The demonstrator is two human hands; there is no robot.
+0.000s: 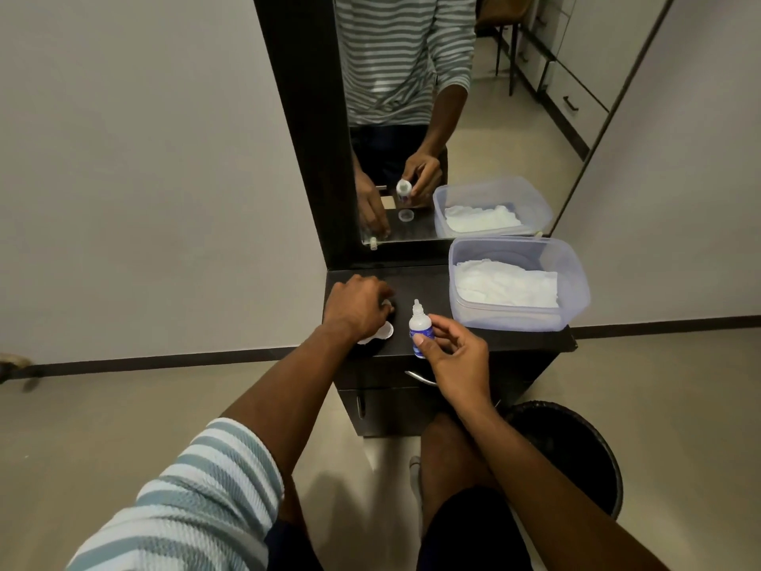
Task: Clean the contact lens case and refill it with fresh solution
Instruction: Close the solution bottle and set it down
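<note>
A small white solution bottle (pixel 419 329) with a blue label and a pointed nozzle stands upright on the dark cabinet top (pixel 428 282). My right hand (pixel 453 356) grips it by thumb and fingers at its lower part. My left hand (pixel 357 304) rests on the cabinet top to the left, fingers curled over the white contact lens case (pixel 381 332). Only one white round part of the case shows under the hand; the rest is hidden.
A clear plastic tub (pixel 576 290) with white tissue inside sits at the right of the cabinet top. A tall mirror (pixel 473 117) stands behind it. A black bin (pixel 576 443) is on the floor at the right. Drawer handles face me below.
</note>
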